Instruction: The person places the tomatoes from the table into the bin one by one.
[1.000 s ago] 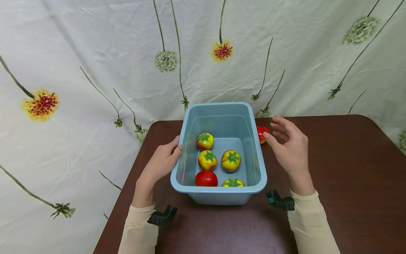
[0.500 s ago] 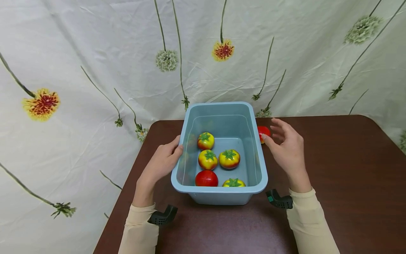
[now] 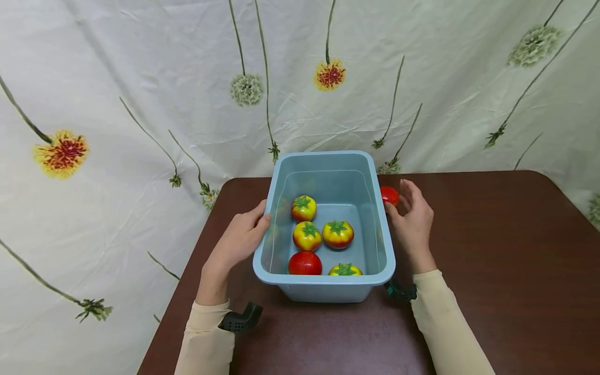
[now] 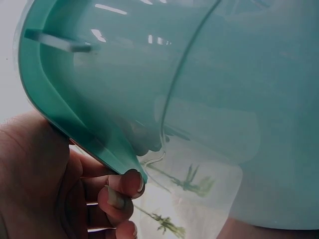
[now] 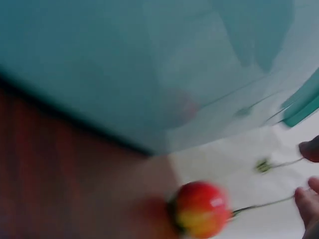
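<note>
A light blue plastic bin (image 3: 323,279) stands on the table with several tomatoes inside. Four-lobed green leaves top the yellow-red tomatoes (image 3: 307,236), while one tomato (image 3: 305,263) shows only red skin. My left hand (image 3: 238,235) grips the bin's left rim, fingers curled under it in the left wrist view. Outside the right wall lies another red tomato (image 3: 389,195), partly hidden by the rim. My right hand (image 3: 413,221) is beside it, thumb and fingers spread around its near side. In the right wrist view, that tomato (image 5: 202,209) appears apart from the fingertips (image 5: 305,204).
The dark brown table (image 3: 506,260) extends to the right of the bin. Behind it hangs a white cloth (image 3: 187,62) printed with flowers. Black wrist cameras (image 3: 241,317) sit on both cuffs.
My right hand has moved left and slightly lower, closer to the tomato outside the bin. Inside, the right-hand tomato has rocked and settled. My left hand has stayed on the rim.
</note>
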The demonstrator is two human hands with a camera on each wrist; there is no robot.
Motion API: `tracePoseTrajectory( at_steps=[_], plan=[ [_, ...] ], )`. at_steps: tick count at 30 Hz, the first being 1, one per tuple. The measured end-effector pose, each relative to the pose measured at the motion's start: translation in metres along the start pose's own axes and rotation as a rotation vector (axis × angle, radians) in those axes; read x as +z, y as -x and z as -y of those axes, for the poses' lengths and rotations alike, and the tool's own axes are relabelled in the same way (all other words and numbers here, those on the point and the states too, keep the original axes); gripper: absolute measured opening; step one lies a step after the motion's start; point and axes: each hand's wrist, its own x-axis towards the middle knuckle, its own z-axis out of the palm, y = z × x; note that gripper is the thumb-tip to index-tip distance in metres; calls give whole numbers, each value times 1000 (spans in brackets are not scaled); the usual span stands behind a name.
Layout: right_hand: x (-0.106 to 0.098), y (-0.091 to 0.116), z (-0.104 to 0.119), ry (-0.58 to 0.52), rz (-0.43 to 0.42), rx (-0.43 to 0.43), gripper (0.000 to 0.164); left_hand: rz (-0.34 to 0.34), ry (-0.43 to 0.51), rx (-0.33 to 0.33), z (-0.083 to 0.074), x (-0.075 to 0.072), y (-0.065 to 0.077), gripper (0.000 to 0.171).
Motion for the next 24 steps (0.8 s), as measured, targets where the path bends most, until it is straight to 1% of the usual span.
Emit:
tracePoseTrajectory(
  at_steps=[3, 6, 9, 14, 17, 21, 24],
  plan=[
    [10, 2, -21, -31, -34, -5, 63, -1, -1, -1, 0, 0, 0, 45],
    [17, 5, -39, -37, -20, -2, 70, -2, 2, 1, 0, 0, 0, 46],
    [22, 8, -52, -35, 4, 11, 79, -1, 6, 2, 0, 0, 0, 45],
    [26, 7, -63, -31, 6, 52, 90, -4, 6, 8, 0, -1, 0, 45],
    [28, 6, -68, -3, 33, 57, 96, -1, 7, 4, -1, -1, 0, 46],
    [33, 5, -75, 32, 63, 44, 99, 4, 10, -13, -1, -1, 1, 47],
    [35, 3, -78, 42, 53, 50, 98, 5, 16, -15, 0, -1, 1, 47]
  ],
)
